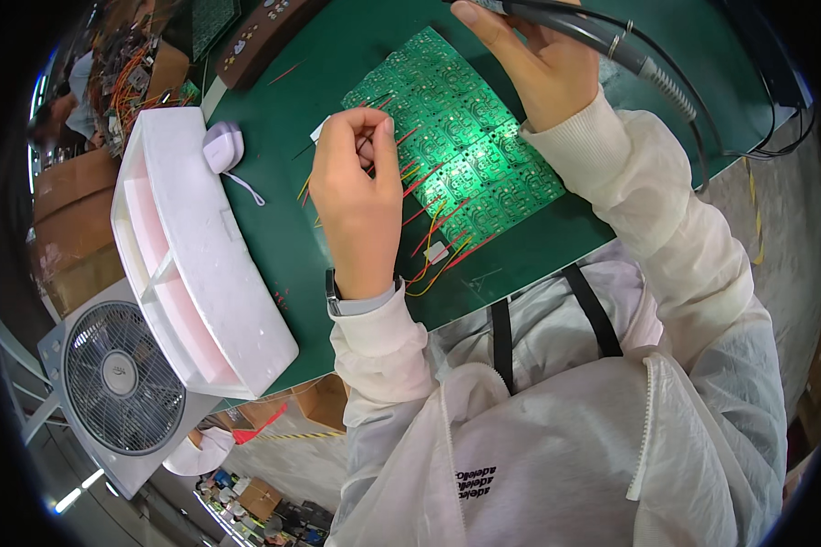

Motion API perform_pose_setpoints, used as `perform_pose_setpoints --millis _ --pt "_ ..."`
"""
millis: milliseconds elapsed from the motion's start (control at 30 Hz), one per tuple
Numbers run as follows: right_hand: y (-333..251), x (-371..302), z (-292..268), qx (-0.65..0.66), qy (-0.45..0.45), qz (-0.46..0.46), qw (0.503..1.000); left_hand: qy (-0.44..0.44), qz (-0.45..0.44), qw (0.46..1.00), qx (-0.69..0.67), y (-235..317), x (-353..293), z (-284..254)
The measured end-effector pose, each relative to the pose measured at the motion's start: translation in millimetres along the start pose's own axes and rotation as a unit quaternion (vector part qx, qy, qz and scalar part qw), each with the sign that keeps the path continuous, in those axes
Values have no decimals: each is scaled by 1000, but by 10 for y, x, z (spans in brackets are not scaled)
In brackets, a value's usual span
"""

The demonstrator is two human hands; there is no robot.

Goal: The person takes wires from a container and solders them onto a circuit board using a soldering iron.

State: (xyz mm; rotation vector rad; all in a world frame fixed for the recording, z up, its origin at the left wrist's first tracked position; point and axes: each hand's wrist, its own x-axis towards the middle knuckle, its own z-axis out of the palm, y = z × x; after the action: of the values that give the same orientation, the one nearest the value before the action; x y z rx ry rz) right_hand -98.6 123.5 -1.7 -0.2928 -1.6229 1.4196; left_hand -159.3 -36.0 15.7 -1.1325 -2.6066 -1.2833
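Observation:
A panel of green circuit boards (492, 137) lies on the green table mat, brightly lit across its middle. Red and yellow wires (439, 223) stick out along its near left edge, some ending in a small white connector (438, 252). My left hand (360, 196) is over this left edge among the wires, thumb and forefinger closed together; whatever they pinch is hidden. Above the panel's far right side, my right hand (552, 77) grips a grey soldering iron (602, 41) with a spring sleeve at its cable end. Its tip lies outside the picture.
A white foam tray (219, 246) stands at the mat's left edge, a lilac earbud case (223, 146) against it. Beyond is a brown padded rest (264, 41). The iron's black cable (702, 137) loops down at right. A box fan (123, 365) and cardboard boxes (77, 191) are left.

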Motion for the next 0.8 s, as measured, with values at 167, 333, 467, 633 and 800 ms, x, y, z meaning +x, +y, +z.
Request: perform_pose_setpoints --millis 167,333,467,633,800 --pt "31 49 -17 107 58 38 992 -38 24 999 -19 -101 39 71" --pt "42 98 -154 32 76 68 994 -71 51 996 -26 -142 102 70" --pt "40 86 -182 28 66 67 995 -49 79 995 -45 -169 130 81" --pt "-19 50 -194 22 26 79 996 -9 91 994 -55 -171 106 75" --pt "-51 -17 -185 35 4 84 996 -17 91 996 -2 -129 91 32"
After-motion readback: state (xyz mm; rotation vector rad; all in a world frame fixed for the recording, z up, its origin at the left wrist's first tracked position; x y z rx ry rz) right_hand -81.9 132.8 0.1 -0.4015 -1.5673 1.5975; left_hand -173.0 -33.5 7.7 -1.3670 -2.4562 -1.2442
